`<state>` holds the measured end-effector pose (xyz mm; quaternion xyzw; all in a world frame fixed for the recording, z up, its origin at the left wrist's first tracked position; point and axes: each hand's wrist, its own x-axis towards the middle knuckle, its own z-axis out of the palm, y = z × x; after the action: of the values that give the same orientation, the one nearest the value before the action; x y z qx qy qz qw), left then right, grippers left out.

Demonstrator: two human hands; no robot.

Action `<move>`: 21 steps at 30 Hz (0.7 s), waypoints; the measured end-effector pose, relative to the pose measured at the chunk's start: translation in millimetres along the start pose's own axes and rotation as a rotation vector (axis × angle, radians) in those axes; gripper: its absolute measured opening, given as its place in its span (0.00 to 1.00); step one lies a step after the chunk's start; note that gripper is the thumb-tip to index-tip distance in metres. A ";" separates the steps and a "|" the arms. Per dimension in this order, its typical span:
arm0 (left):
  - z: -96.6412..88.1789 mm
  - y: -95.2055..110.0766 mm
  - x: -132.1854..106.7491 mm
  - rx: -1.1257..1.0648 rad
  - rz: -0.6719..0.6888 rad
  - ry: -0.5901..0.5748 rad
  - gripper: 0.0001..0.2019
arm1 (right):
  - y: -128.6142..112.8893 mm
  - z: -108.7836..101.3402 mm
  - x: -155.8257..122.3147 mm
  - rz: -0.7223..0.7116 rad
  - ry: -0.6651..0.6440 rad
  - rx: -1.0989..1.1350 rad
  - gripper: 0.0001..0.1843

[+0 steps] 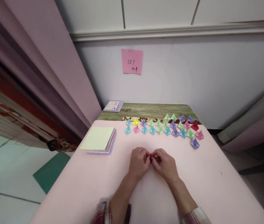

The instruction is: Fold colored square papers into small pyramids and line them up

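My left hand (pixel 139 162) and my right hand (pixel 164 162) meet at the middle of the pink table (pixel 216 186), fingers curled and pinching a small red folded paper piece (pixel 151 155) between them. Most of that piece is hidden by my fingertips. Beyond my hands, several small folded paper shapes (pixel 163 128) in blue, green, purple, pink, yellow and red lie in rows along the far part of the table. A stack of square coloured paper sheets (pixel 98 140), light green on top, lies to the left of my hands.
A small paper pack (pixel 113 106) rests on the green patterned surface (pixel 150 110) at the far end against the white wall. A pink note (pixel 132 61) is stuck on the wall. A curtain (pixel 52 71) hangs at the left; floor tiles show below it.
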<state>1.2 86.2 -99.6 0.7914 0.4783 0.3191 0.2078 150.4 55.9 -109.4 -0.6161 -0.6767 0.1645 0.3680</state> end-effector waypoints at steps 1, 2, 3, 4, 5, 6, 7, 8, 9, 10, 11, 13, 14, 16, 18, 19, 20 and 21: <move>0.5 0.5 -0.2 0.006 0.006 0.002 0.06 | -0.6 -0.2 0.2 0.002 -0.006 -0.001 0.04; 1.3 1.1 -0.3 0.012 0.009 0.005 0.06 | -1.2 -0.2 0.3 0.001 -0.008 -0.004 0.04; 2.2 1.7 -0.2 0.018 0.011 0.011 0.06 | -1.8 0.1 0.4 -0.001 -0.007 -0.009 0.04; 3.3 2.4 -0.1 0.025 0.011 0.017 0.06 | -2.3 0.7 0.3 -0.001 -0.001 -0.017 0.04; 4.5 3.1 0.1 0.030 0.012 0.021 0.07 | -2.7 1.7 0.1 0.003 0.008 -0.026 0.04; 5.5 3.7 0.3 0.032 0.011 0.025 0.07 | -2.9 2.9 -0.3 0.009 0.019 -0.036 0.04; 6.4 4.2 0.4 0.032 0.010 0.027 0.07 | -2.9 4.3 -0.7 0.018 0.030 -0.045 0.03; 7.1 4.6 0.5 0.028 0.010 0.028 0.07 | -2.7 5.8 -1.1 0.028 0.041 -0.052 0.03; 7.5 4.8 0.5 0.020 0.011 0.029 0.07 | -2.4 7.3 -1.5 0.037 0.050 -0.055 0.04; 7.7 4.8 0.4 0.008 0.012 0.030 0.07 | -1.9 8.5 -1.9 0.044 0.058 -0.054 0.04; 7.7 4.7 0.2 -0.005 0.014 0.030 0.08 | -1.3 9.4 -2.2 0.051 0.064 -0.052 0.04; 7.4 4.2 -0.2 -0.028 0.018 0.029 0.08 | -0.5 10.4 -2.3 0.063 0.065 -0.047 0.05; 7.4 4.0 -0.3 -0.035 0.018 0.030 0.08 | -0.3 10.4 -2.3 0.066 0.057 -0.046 0.06; 7.7 3.8 -0.4 -0.035 0.014 0.033 0.08 | -0.6 9.9 -2.1 0.075 0.035 -0.057 0.06; 8.2 4.0 -0.5 -0.022 0.007 0.035 0.07 | -1.8 9.4 -1.8 0.097 0.019 -0.080 0.06; 8.3 4.3 -0.5 -0.012 0.004 0.034 0.07 | -2.7 9.4 -1.7 0.112 0.016 -0.094 0.06; 7.9 4.6 -0.6 0.000 0.003 0.032 0.07 | -3.6 9.6 -1.6 0.127 0.014 -0.107 0.06; 7.1 4.9 -0.7 0.014 0.004 0.028 0.07 | -4.6 9.9 -1.5 0.138 0.012 -0.117 0.05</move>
<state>9.1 83.2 -101.7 0.7893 0.4817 0.3273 0.1948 140.2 55.8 -113.4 -0.6825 -0.6389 0.1462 0.3233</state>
